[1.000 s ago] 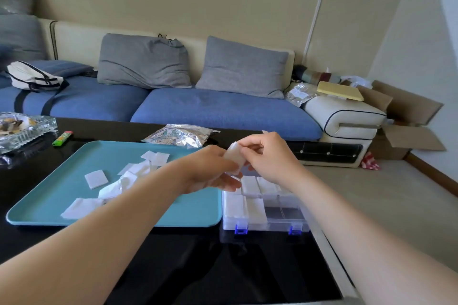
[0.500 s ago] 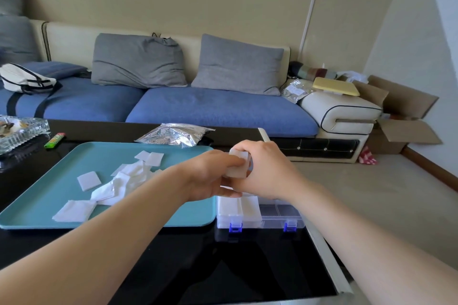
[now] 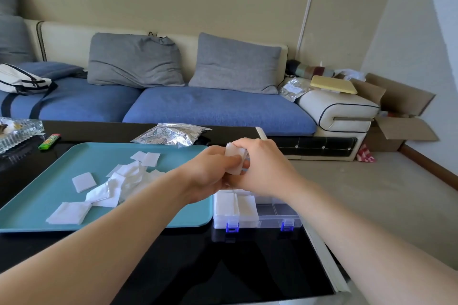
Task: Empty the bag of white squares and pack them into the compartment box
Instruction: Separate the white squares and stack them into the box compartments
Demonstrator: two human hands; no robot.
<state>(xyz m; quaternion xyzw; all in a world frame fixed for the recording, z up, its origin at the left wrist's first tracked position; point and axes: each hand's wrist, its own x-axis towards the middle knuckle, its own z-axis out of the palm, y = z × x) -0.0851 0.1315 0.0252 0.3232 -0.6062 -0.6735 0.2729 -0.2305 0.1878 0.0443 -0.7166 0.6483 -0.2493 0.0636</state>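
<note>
At frame centre the left hand [image 3: 210, 171] and right hand [image 3: 262, 168] together pinch a small stack of squares [image 3: 234, 158] just above the box [image 3: 257, 218], whose empty cells lie below and to the right, nearer the right hand, while more squares lie loose on the tray [image 3: 37, 205] at left.

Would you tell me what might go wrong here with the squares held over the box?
The stack of white squares, pinched between left hand and right hand above the clear plastic compartment box, might slip and scatter. The box sits close to the right edge of the black glossy table; a nudge could push it off.
</note>
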